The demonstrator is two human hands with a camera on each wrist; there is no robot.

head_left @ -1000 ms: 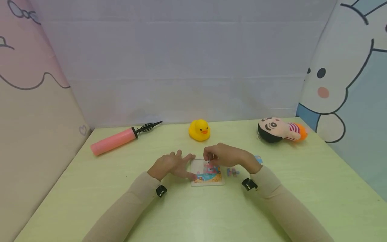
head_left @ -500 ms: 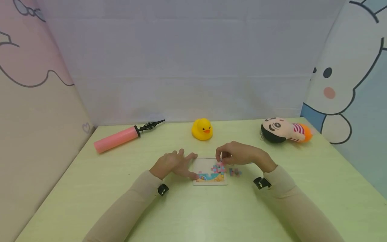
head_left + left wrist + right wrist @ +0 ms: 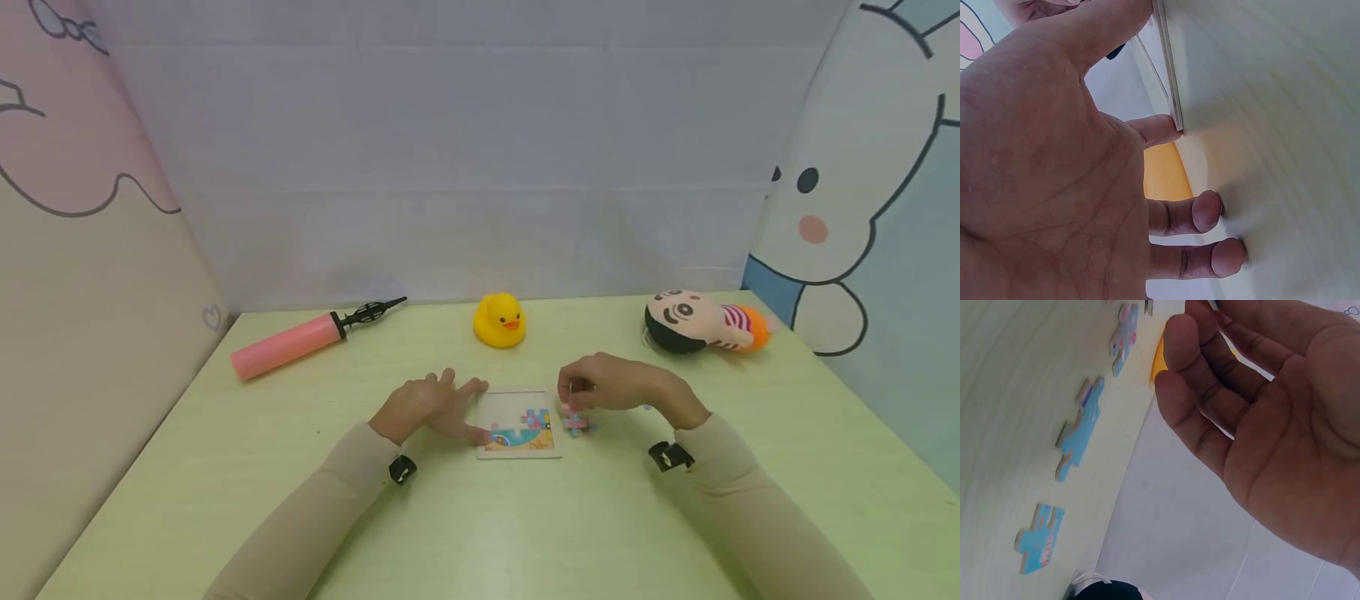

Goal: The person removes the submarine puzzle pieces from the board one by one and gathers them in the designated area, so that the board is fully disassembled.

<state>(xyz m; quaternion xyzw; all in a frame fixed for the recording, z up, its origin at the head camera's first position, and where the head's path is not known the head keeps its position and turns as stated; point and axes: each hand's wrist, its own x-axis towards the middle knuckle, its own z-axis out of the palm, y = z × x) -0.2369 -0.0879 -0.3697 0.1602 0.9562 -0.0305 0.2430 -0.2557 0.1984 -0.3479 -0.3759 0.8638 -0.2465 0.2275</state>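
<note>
A small square puzzle board (image 3: 519, 431) lies flat on the pale green table (image 3: 480, 517), partly filled with coloured pieces. My left hand (image 3: 437, 406) rests to its left with fingers straight, thumb and fingertips touching the board's left edge (image 3: 1170, 75). To the right of the board, my right hand (image 3: 579, 393) hovers with fingers curled, pinching a pink puzzle piece (image 3: 573, 419) that hangs below the fingertips. Loose pieces (image 3: 1079, 428) lie on the table beneath and beside that hand. Only a sliver of the held piece shows in the right wrist view.
A yellow rubber duck (image 3: 498, 320) sits behind the board. A pink hand pump (image 3: 296, 342) lies at the back left and a plush doll (image 3: 697, 321) at the back right. Patterned panels wall in the table on three sides.
My right hand lifted the pink piece off the board and carried it rightward, past the board's right edge. The left hand has stayed at the board's left edge.
</note>
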